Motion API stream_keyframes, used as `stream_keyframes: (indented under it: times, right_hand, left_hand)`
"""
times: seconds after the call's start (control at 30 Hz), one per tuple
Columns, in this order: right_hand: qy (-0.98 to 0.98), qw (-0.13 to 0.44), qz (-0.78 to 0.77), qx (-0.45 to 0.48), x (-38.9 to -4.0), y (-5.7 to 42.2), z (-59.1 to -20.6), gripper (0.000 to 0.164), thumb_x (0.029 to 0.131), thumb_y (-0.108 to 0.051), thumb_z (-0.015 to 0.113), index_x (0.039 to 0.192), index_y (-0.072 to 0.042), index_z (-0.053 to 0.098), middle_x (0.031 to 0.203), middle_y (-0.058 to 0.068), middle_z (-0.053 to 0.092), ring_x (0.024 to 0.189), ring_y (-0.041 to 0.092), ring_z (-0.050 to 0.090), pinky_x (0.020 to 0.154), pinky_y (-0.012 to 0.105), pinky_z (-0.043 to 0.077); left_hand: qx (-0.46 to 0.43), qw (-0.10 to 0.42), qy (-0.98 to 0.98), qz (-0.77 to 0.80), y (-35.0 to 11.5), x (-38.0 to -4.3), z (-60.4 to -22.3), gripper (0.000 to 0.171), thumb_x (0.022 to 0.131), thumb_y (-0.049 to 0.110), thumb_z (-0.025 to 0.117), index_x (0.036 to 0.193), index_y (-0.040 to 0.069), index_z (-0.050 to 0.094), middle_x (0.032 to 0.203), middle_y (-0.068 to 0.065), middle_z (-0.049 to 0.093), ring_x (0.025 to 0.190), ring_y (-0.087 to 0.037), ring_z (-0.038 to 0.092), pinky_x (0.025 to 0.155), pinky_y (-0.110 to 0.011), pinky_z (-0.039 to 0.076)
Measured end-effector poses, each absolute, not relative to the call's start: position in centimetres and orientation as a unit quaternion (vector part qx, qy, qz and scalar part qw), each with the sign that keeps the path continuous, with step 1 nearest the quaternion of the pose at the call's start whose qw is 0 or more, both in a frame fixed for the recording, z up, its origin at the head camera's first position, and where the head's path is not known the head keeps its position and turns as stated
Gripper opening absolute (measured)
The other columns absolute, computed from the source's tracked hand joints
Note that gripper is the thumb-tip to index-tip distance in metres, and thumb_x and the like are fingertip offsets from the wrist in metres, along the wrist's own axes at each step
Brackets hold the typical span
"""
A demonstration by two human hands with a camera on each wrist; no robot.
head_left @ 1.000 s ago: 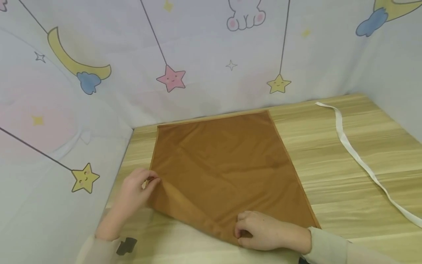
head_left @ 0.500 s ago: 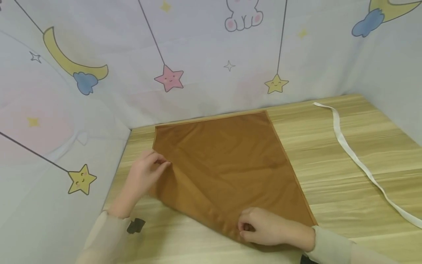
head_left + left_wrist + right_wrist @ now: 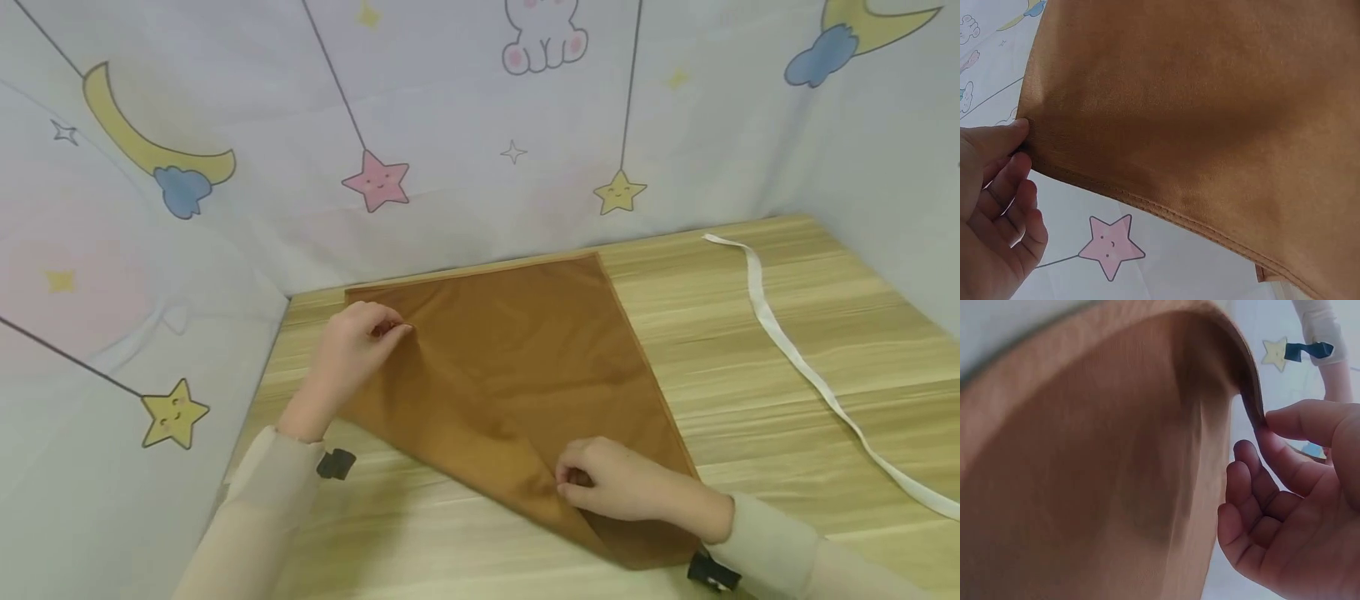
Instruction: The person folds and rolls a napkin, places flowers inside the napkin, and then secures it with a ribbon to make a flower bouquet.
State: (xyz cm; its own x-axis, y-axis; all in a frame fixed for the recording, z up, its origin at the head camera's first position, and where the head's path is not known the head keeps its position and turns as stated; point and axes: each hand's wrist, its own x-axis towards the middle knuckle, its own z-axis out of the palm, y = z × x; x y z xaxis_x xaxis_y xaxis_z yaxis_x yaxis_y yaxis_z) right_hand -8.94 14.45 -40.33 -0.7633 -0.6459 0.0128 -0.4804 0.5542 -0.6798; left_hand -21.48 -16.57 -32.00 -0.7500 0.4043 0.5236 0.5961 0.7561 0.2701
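Observation:
A brown cloth (image 3: 517,350) with stitched hems lies on the wooden table, its near side lifted and folding over toward the back. My left hand (image 3: 356,350) pinches one corner of it between thumb and fingertips, raised above the cloth's left side. In the left wrist view that corner of the cloth (image 3: 1166,112) hangs stretched from the pinch. Farther right and nearer the front, my right hand (image 3: 615,479) pinches the cloth's edge between thumb and index finger. The right wrist view shows the cloth (image 3: 1097,462) curving away from those fingertips, the other fingers loosely curled.
A long white ribbon (image 3: 798,358) lies in a curve along the right of the wooden table (image 3: 750,450). White fabric walls (image 3: 465,108) printed with stars and moons stand behind and at the sides. Dark straps, one near each cuff, sit on the wrists.
My left hand has moved away from me and slightly right, carrying its corner of cloth over the rest. The right hand has also lifted its edge a little farther forward.

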Motion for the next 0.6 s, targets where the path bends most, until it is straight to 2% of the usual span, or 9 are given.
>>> stream_keyframes:
  times: [0.33, 0.6]
  right_hand:
    - [0.880, 0.108, -0.364, -0.284, -10.2, 15.6, -40.4, 0.009, 0.083, -0.013, 0.057, 0.077, -0.017, 0.060, 0.070, -0.014, 0.055, 0.066, -0.001, 0.050, 0.062, 0.019, 0.045]
    - [0.892, 0.100, -0.361, -0.254, -11.3, 16.9, -40.6, 0.008, 0.083, -0.014, 0.057, 0.076, -0.016, 0.061, 0.068, -0.011, 0.055, 0.064, 0.000, 0.048, 0.059, 0.019, 0.043]
  left_hand:
    - [-0.289, 0.240, -0.894, -0.246, -14.2, -24.4, -32.5, 0.007, 0.080, 0.011, 0.066, 0.083, 0.006, 0.069, 0.077, -0.005, 0.066, 0.072, -0.018, 0.057, 0.065, -0.031, 0.046]
    - [-0.274, 0.194, -0.906, -0.259, -12.1, -26.1, -32.3, 0.010, 0.084, 0.011, 0.060, 0.087, 0.007, 0.069, 0.083, -0.006, 0.067, 0.074, -0.017, 0.058, 0.067, -0.032, 0.046]
